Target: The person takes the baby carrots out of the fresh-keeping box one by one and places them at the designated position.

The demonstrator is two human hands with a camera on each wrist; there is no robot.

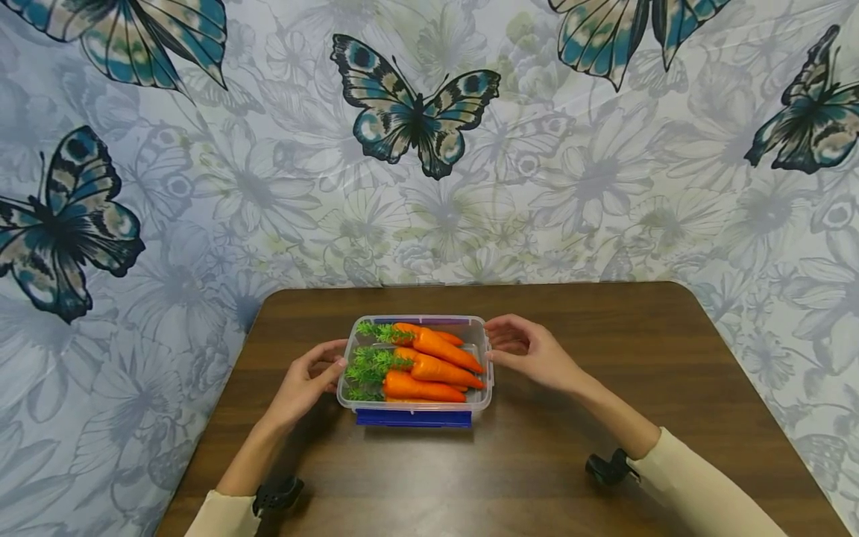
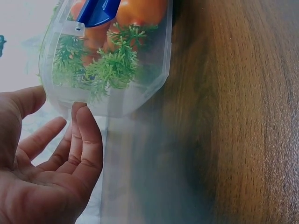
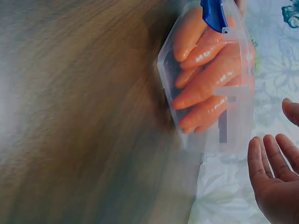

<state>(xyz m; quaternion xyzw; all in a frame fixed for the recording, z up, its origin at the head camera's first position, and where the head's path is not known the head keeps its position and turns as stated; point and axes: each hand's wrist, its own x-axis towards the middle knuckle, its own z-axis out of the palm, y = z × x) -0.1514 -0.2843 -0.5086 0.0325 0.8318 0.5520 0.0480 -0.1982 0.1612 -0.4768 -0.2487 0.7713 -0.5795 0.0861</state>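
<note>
The clear container (image 1: pixel 414 406) is probably light and stiff, its plastic slick, the carrots (image 1: pixel 436 367) inside apt to slide; both short ends, under the rim, seem the best hold. It sits toward the counter's (image 1: pixel 537 462) far edge, between the left grip (image 1: pixel 303 384), loosely curved against one end, and the right grip (image 1: pixel 537 358), relaxed and wide, clasping nothing, just beside the other.

sleeves (image 1: pixel 698 485): plain cream | wrist cameras (image 1: pixel 608 468): black, one per arm
</note>
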